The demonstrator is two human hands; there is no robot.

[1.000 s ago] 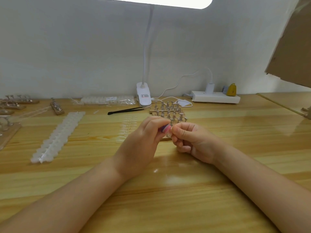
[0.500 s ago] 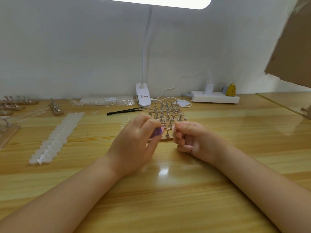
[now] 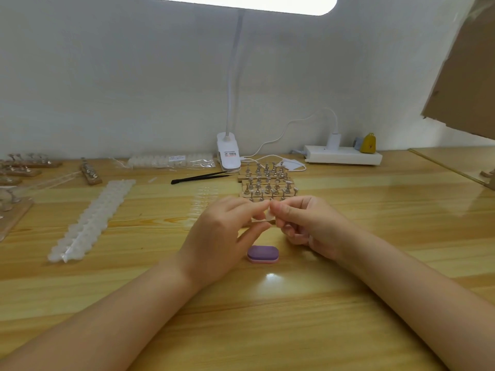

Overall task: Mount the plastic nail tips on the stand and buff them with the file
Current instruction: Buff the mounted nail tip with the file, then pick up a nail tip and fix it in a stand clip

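Observation:
My left hand (image 3: 225, 236) and my right hand (image 3: 308, 226) meet at the fingertips above the table and pinch a small translucent nail tip (image 3: 268, 216) between them. A purple and pink buffing file (image 3: 263, 254) lies flat on the wood just below the fingers, free of both hands. Behind the hands stands a wooden stand (image 3: 267, 184) with several metal pegs in rows. Its front row is partly hidden by my fingers.
A long strip of white nail tips (image 3: 92, 223) lies at the left, a clear sheet of tips (image 3: 203, 195) near the middle. Black tweezers (image 3: 199, 178), a bagged strip (image 3: 171, 161), a clip lamp base (image 3: 228, 153) and a power strip (image 3: 344, 155) line the back. More stands (image 3: 91, 174) sit far left.
My left hand let go of the purple file, which now lies on the table. Both hands came together and now pinch a nail tip.

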